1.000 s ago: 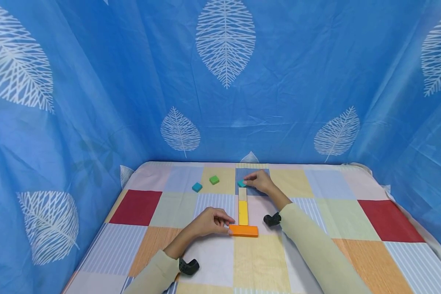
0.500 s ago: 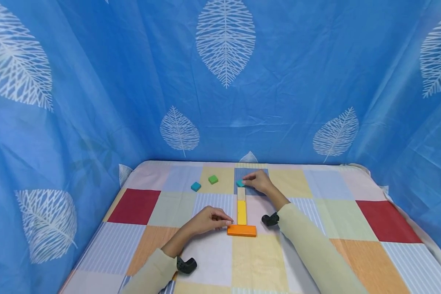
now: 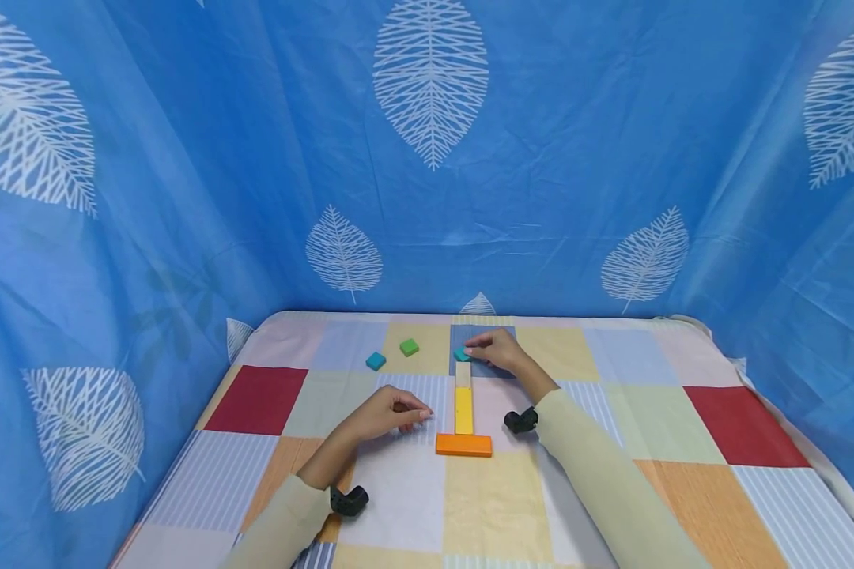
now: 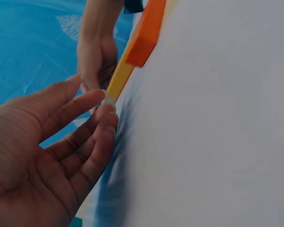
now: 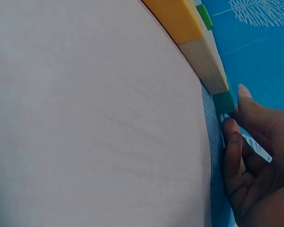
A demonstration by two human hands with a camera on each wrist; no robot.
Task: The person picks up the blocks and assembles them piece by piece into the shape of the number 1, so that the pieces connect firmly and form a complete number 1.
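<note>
Left hand (image 3: 387,412) withdrawn, teal block (image 5: 222,102) small, flat

one yellow block (image 3: 464,411); nearer than it, one orange block (image 3: 464,446); beyond it, one bare-wood block (image 3: 463,374), two blue-green blocks (image 3: 375,361), one green block (image 3: 409,348).

Orange block (image 3: 463,446), yellow block (image 3: 463,411), probably teal block (image 5: 222,102); patchwork cloth (image 3: 501,506); blue, white-leafed curtain (image 3: 541,158).

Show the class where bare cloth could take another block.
Bare cloth lies between left sleeve and right sleeve, nearer than the orange block, and between right sleeve and rightmost red square. Crowded: the far end of the pale block, with teal block and right hand.
</note>
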